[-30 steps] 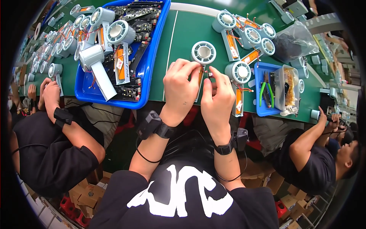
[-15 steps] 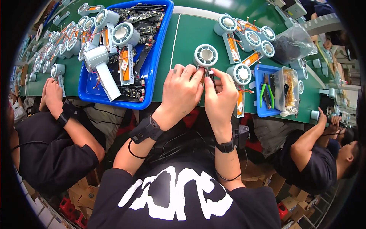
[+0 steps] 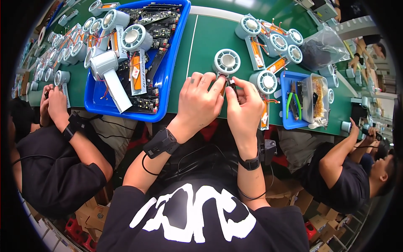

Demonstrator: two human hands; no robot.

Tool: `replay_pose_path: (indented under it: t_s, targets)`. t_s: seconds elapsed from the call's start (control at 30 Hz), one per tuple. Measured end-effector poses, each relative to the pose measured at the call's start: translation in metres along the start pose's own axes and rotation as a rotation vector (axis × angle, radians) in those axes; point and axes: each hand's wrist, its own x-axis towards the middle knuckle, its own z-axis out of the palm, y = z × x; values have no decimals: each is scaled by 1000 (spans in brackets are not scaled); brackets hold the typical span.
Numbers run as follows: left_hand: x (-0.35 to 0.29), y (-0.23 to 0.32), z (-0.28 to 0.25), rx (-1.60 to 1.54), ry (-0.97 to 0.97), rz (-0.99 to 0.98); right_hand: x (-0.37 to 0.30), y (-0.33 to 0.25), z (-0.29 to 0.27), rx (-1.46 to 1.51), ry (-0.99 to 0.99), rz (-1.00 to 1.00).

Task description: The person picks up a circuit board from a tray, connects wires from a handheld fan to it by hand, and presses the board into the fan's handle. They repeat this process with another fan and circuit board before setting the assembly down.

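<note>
A pale blue-grey handheld fan [image 3: 227,62] lies in front of me, its round head pointing away and its handle mostly hidden by my fingers. My left hand [image 3: 199,98] is closed around the left side of the handle, fingertips just below the head. From the right, my right hand [image 3: 247,103] pinches a dark narrow piece [image 3: 232,85] at the handle between thumb and fingers. That piece resembles the circuit boards [image 3: 161,31] in the large blue tray [image 3: 164,94] on my left. Fans with orange batteries lie on top of those boards.
More fans [image 3: 278,44] lie beyond my right hand, one [image 3: 266,82] close beside it. A small blue tray [image 3: 289,122] holds green-handled pliers [image 3: 289,105] and a clear box [image 3: 310,98]. Behind it sits a plastic bag [image 3: 325,48]. Co-workers sit on both sides.
My hands and the fan stay nearly in place, with only slight finger movement at the handle. The large blue tray has shifted slightly left. On the left, the co-worker's hands have moved a little.
</note>
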Motion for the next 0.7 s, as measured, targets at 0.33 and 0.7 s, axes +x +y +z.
replay_pose_path:
  t_s: [0.33,0.7]
  targets:
    - [-3,6,8,-266,82,-129,1,0,10,-67,82,-43]
    - [-19,1,14,-956,201,-532,-5,-3,31,-303,124,-210]
